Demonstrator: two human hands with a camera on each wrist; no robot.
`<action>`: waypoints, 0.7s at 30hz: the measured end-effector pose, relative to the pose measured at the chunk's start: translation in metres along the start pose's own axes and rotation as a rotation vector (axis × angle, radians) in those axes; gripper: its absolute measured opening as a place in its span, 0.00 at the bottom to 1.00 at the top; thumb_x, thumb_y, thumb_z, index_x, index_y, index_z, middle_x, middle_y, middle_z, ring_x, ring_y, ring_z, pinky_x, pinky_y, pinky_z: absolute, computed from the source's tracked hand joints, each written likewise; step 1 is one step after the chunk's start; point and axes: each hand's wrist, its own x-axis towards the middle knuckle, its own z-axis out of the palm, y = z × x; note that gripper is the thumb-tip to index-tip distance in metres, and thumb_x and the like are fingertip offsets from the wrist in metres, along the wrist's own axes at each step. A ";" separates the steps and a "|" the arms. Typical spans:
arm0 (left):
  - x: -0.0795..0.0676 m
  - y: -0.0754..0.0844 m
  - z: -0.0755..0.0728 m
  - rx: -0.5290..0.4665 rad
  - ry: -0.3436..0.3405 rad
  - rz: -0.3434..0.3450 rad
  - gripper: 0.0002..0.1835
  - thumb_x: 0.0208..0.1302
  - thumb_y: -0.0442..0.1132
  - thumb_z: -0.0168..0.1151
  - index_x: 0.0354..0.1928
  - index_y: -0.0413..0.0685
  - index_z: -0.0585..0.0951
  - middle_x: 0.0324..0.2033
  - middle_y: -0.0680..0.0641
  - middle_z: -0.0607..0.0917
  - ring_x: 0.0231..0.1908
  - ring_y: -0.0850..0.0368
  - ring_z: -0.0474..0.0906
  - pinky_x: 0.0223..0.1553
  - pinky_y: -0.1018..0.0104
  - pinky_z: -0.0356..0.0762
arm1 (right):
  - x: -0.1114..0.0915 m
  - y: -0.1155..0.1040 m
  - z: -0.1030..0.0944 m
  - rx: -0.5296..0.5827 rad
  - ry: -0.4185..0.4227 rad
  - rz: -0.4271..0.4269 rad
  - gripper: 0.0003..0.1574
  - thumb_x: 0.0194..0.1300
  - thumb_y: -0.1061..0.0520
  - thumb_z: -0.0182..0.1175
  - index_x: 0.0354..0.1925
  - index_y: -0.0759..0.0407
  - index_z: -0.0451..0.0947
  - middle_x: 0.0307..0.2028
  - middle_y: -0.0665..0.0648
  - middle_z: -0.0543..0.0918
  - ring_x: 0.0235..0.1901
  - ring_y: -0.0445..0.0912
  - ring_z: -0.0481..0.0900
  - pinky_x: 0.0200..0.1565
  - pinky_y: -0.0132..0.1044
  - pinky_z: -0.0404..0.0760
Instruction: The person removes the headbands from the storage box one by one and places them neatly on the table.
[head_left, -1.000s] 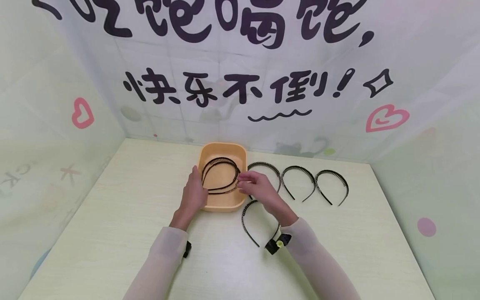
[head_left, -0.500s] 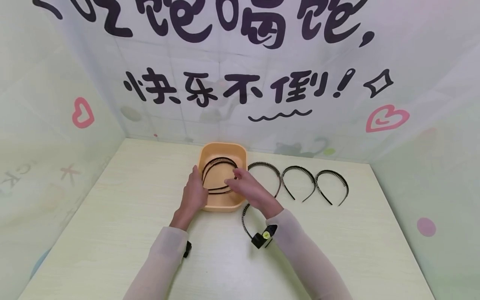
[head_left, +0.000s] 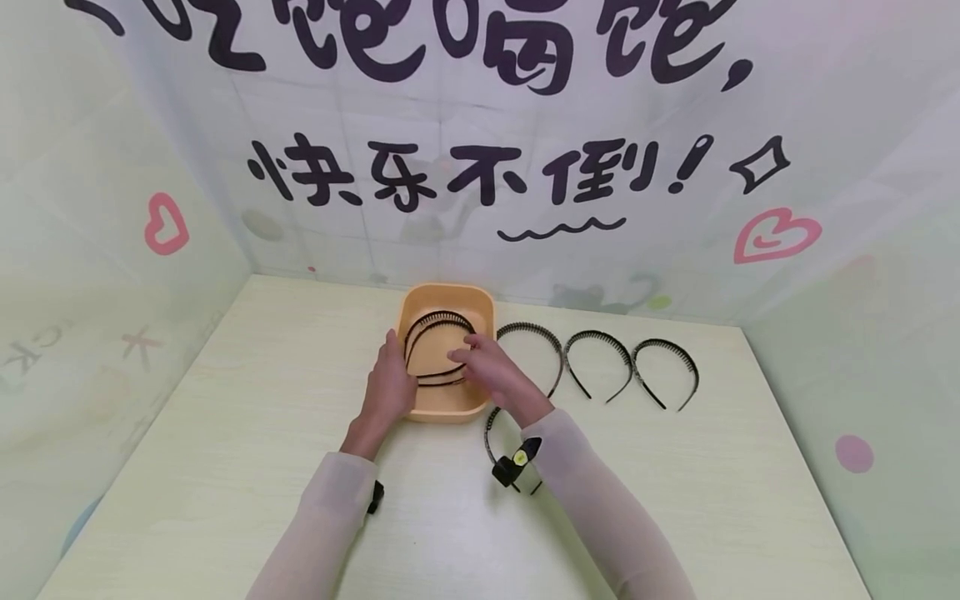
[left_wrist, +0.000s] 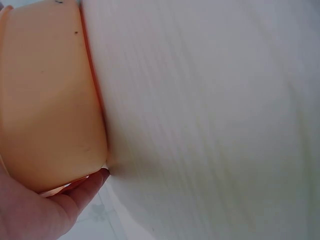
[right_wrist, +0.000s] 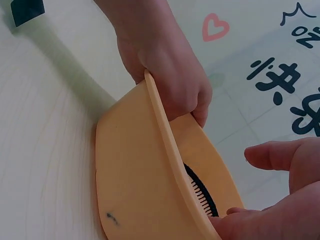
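Note:
An orange plastic bin (head_left: 447, 415) stands near the back wall. Black toothed headbands (head_left: 442, 315) lie overlapping inside it, at least two of them. My left hand (head_left: 390, 383) grips the bin's left side, its thumb over the rim and fingers along the outer wall, as the left wrist view shows. Over the right rim reaches my right hand (head_left: 498, 375), its fingers in the bin beside the headbands' right side. In the right wrist view its thumb stands apart from the fingers, and the headband (right_wrist: 202, 192) runs up to the fingertips; whether they touch it I cannot tell.
To the right of the bin, three headbands lie in a row: one close by (head_left: 558, 354), a middle one (head_left: 624, 357) and a far one (head_left: 690, 367). Another headband (head_left: 489, 442) lies in front, partly under my right wrist. Printed walls surround the pale table (head_left: 225, 450).
My right hand has moved left and further into the bin, over the headbands' right side. The left hand keeps its grip on the bin, and the other headbands lie still.

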 end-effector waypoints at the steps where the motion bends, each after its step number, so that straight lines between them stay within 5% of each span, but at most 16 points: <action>1: 0.000 0.000 0.000 0.005 0.001 0.001 0.43 0.63 0.24 0.48 0.76 0.30 0.39 0.68 0.23 0.60 0.59 0.26 0.70 0.56 0.39 0.73 | 0.001 0.000 0.000 0.018 0.001 0.001 0.44 0.71 0.58 0.56 0.76 0.66 0.48 0.75 0.65 0.53 0.64 0.56 0.69 0.68 0.50 0.66; 5: 0.000 0.000 -0.001 0.012 0.005 0.003 0.43 0.62 0.24 0.48 0.76 0.30 0.39 0.68 0.23 0.60 0.59 0.26 0.70 0.55 0.38 0.74 | 0.002 -0.002 0.001 0.071 -0.008 -0.006 0.43 0.71 0.60 0.56 0.76 0.66 0.49 0.75 0.65 0.53 0.61 0.53 0.68 0.66 0.49 0.67; 10: 0.000 0.000 -0.001 0.008 0.014 0.006 0.43 0.62 0.24 0.49 0.76 0.30 0.40 0.67 0.24 0.61 0.59 0.27 0.70 0.56 0.38 0.73 | 0.003 0.001 -0.001 0.075 -0.035 -0.047 0.42 0.70 0.60 0.57 0.75 0.65 0.52 0.77 0.65 0.47 0.72 0.55 0.59 0.70 0.50 0.63; 21: 0.001 -0.001 0.000 0.021 0.013 0.008 0.42 0.63 0.25 0.48 0.75 0.30 0.41 0.67 0.23 0.61 0.57 0.26 0.72 0.54 0.39 0.75 | 0.000 0.005 0.002 0.118 -0.036 -0.079 0.48 0.68 0.63 0.58 0.77 0.64 0.45 0.77 0.68 0.38 0.67 0.59 0.68 0.68 0.51 0.67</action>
